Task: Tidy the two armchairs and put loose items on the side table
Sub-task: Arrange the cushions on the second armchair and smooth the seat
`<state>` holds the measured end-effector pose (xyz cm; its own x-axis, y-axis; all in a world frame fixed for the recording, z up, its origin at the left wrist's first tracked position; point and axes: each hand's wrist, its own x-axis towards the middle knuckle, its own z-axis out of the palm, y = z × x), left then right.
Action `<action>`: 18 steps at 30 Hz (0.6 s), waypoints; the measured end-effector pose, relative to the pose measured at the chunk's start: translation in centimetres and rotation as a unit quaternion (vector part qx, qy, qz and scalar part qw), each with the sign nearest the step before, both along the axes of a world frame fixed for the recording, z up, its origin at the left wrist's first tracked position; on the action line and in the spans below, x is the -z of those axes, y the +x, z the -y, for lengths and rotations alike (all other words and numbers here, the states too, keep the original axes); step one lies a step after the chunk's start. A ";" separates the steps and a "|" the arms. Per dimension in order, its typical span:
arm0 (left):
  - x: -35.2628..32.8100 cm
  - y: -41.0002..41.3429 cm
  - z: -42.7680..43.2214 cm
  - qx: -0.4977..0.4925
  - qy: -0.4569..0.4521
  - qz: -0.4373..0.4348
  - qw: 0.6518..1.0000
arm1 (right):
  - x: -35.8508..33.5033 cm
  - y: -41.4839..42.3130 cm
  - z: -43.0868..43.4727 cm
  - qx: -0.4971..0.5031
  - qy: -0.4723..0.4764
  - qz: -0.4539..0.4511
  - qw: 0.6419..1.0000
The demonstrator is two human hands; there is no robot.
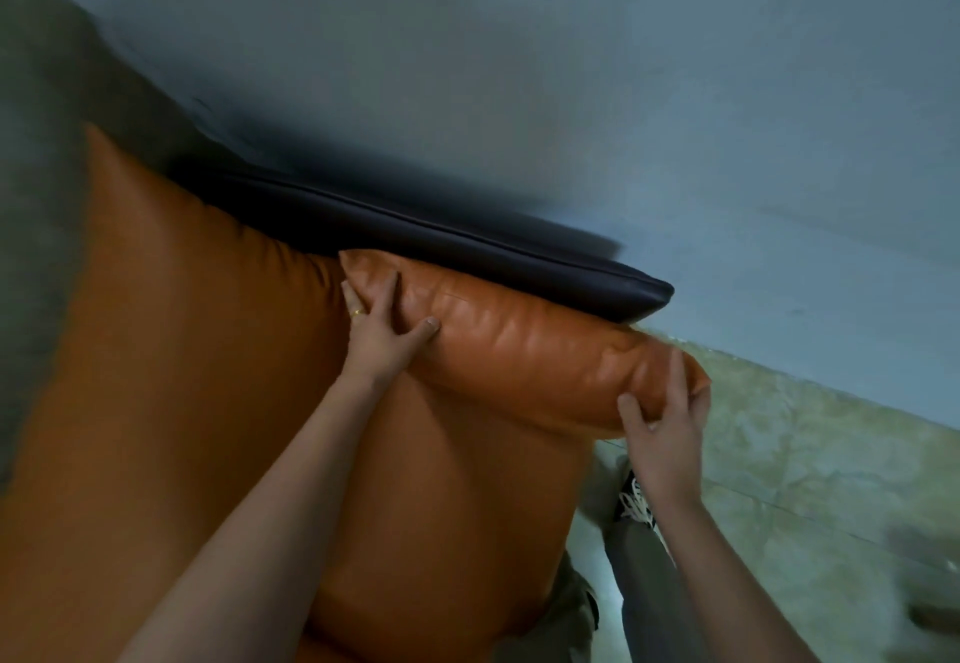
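Note:
An orange leather armchair (182,376) fills the left and middle of the tilted head view. Its long orange bolster cushion (524,345) lies along a dark navy padded edge (467,241). My left hand (382,335), with a ring on one finger, grips the bolster's left end, fingers pressed into the leather. At the bolster's right end my right hand (665,423) grips it with thumb and fingers around the end. The side table and any loose items are out of view.
A blue-grey wall (623,65) rises behind the chair. Pale tiled floor (805,480) lies to the right. My grey trouser leg (649,584) and a dark shoe with white laces (636,501) stand beside the chair's right edge.

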<state>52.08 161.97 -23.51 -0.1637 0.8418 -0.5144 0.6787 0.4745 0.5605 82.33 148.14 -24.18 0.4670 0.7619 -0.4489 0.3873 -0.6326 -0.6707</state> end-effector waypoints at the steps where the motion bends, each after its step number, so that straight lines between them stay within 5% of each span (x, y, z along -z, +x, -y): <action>1: -0.7 -0.1 0.9 -0.004 0.020 0.012 1.000 | -0.7 -1.1 0.8 0.019 -0.002 0.016 1.000; 6: -4.7 -3.4 7.5 -0.006 0.076 0.040 0.996 | -4.0 -8.8 2.6 -0.022 -0.053 0.064 0.996; 10: -8.2 -10.8 13.1 -0.057 0.147 -0.023 0.987 | -7.6 -19.0 -0.1 -0.263 -0.010 -0.005 0.965; 15: -10.0 -21.7 17.6 -0.195 0.188 -0.185 0.945 | -11.6 -35.0 -5.5 -0.561 0.148 -0.047 0.813; 18: -8.5 -26.3 18.3 -0.212 0.141 -0.203 0.946 | -11.9 -45.3 -8.4 -0.713 0.241 0.004 0.658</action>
<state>25.79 143.63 -15.01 -0.6531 0.7503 -0.1020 0.6469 0.6229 0.4399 37.07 156.50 -12.30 -0.8771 0.4803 0.0046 0.3604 0.6644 -0.6547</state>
